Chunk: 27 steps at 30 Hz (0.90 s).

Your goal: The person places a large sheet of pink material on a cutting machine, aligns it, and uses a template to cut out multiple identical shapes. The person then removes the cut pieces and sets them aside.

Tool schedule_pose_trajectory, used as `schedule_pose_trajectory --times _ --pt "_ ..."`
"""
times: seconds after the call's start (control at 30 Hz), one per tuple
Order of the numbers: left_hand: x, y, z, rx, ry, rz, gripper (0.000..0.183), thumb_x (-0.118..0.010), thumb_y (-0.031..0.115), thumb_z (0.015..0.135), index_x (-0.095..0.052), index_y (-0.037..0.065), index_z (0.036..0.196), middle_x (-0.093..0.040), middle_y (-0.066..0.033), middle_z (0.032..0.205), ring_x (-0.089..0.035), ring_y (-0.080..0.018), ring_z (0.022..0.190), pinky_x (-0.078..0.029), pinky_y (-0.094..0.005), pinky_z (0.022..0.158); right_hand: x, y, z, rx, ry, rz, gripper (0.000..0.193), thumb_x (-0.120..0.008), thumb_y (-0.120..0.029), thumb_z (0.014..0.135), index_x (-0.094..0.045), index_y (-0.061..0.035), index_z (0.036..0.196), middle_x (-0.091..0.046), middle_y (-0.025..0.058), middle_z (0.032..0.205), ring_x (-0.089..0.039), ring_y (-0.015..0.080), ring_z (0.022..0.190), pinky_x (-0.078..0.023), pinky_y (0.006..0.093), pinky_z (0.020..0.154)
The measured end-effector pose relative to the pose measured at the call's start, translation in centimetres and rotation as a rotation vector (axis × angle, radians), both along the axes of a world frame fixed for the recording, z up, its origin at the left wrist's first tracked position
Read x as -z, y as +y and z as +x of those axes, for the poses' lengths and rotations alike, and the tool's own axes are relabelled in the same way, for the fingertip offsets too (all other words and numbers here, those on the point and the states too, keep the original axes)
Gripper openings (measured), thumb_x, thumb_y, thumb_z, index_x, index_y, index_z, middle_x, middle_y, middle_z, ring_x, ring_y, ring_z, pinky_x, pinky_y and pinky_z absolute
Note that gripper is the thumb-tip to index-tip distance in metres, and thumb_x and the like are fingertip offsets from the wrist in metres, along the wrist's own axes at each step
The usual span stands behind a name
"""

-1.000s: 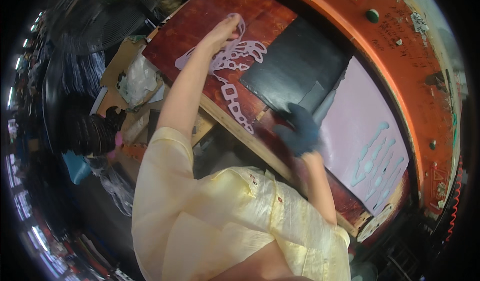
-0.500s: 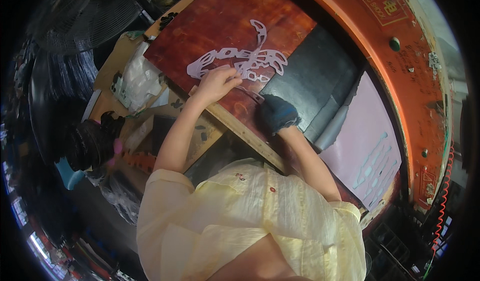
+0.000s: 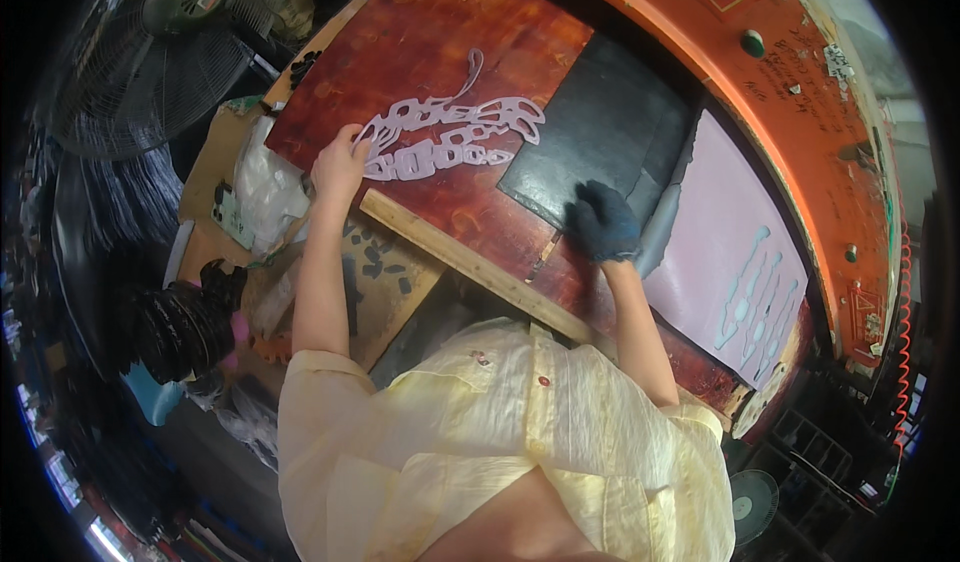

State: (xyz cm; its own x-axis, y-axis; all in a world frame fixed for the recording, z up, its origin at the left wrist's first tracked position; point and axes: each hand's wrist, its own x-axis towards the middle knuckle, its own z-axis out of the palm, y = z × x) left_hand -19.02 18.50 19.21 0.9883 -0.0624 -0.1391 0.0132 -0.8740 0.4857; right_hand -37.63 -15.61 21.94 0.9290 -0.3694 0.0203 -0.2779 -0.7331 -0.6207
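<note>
A pale lilac cut-out piece (image 3: 430,160), a lacy chain of open shapes, lies on the reddish-brown board (image 3: 400,42). My bare left hand (image 3: 340,166) is closed on its left end at the fingertips. One thin curved arm of the piece sticks out toward the far side. My right hand (image 3: 604,222), in a dark blue-grey glove, rests over the near part of a black sheet (image 3: 605,112), beside its curled edge. Its fingers are curled in; whatever they hold is hidden. A small thin strip (image 3: 543,258) lies on the board to the left of the glove.
A lilac sheet (image 3: 725,232) with several long cut slots lies at the right, under an orange machine frame (image 3: 800,92). A wooden rail (image 3: 460,252) edges the board nearest me. At the left are a clear plastic bag (image 3: 268,177), black scraps (image 3: 375,262) and a fan (image 3: 160,72).
My left hand has moved left to the end of the lilac piece, which now lies more spread out. My gloved right hand has shifted right over the black sheet. The view has also shifted.
</note>
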Motion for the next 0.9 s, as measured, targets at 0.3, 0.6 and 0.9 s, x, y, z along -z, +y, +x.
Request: schedule_pose_trajectory --times 0.3,0.6,0.9 --pt "-0.6 -10.0 1.4 0.333 -0.483 0.122 0.039 -0.066 0.033 0.081 -0.062 0.018 0.116 -0.056 -0.0061 0.119 -0.049 -0.0277 0.111 -0.039 -0.0447 0.090 -3.3 -5.8 -9.1 0.256 -0.224 -0.411 0.030 -0.068 -0.018 0.077 -0.065 -0.0043 0.104 -0.065 0.0152 0.101 -0.061 0.0324 0.094 -0.048 0.0408 0.085" --pt "0.9 -12.9 3.4 0.281 -0.059 -0.227 0.024 -0.059 0.032 0.084 -0.068 0.019 0.101 -0.064 -0.0060 0.104 -0.055 -0.0295 0.104 -0.039 -0.0447 0.092 -0.2 -10.4 -12.5 0.349 -0.234 -0.525 0.023 -0.065 -0.020 0.077 -0.065 -0.0033 0.093 -0.065 0.0158 0.096 -0.060 0.0353 0.092 -0.046 0.0434 0.082" --pt "0.8 -6.4 -8.3 -0.133 -0.652 -0.694 0.026 -0.060 0.018 0.090 -0.058 0.006 0.112 -0.061 -0.0045 0.097 -0.058 -0.0141 0.089 -0.045 -0.0265 0.078 -0.2 -10.8 -13.0 0.156 -0.374 -0.522 0.018 -0.063 -0.015 0.075 -0.065 -0.0015 0.087 -0.065 0.0167 0.090 -0.060 0.0337 0.085 -0.047 0.0417 0.081"
